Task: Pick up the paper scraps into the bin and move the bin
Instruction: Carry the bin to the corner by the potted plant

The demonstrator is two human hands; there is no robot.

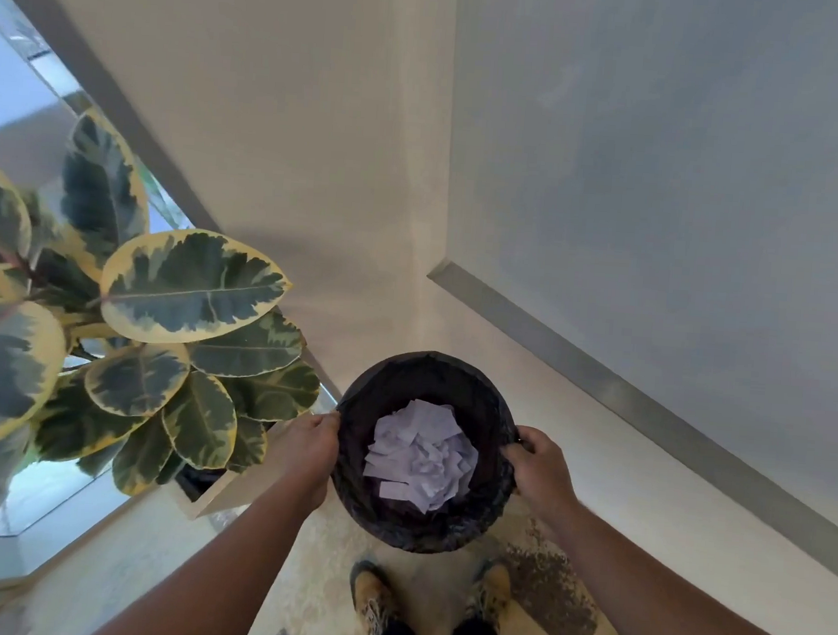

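Bin (pixel 395 524) seen from the head camera, straight down its mouth: a round container lined with a black crinkled bag whose edge folds over the rim. Inside it lies a heap of paper scraps (pixel 422 454), pale white with a faint lilac cast, creased and torn into strips and crumpled pieces, piled near the middle of the bin's floor and leaning a little toward 12 o'clock. The dark liner shows all round the heap.

The bin sits low in the centre of the view, in front of a wall corner, above a pair of tan boots (pixel 372 596) that stand at its 6 o'clock on a pale stone floor (pixel 666 508) with a darker speckled patch.

The left hand (pixel 311 446) is at the bin's 9 o'clock, fingers curled over the rim with the thumb on top, gripping the lined edge. The right hand (pixel 540 467) is at the 3 o'clock side, its fingers likewise curled round the rim and pinching the bag against it. Both forearms run up from the bottom edge. Whether the bin rests on the floor or hangs off it I cannot tell.

At the bin's 9 to 10 o'clock, just beside the left hand, stands a plant (pixel 186 286) with broad green leaves edged in cream, in a light planter (pixel 226 497) beside a window.
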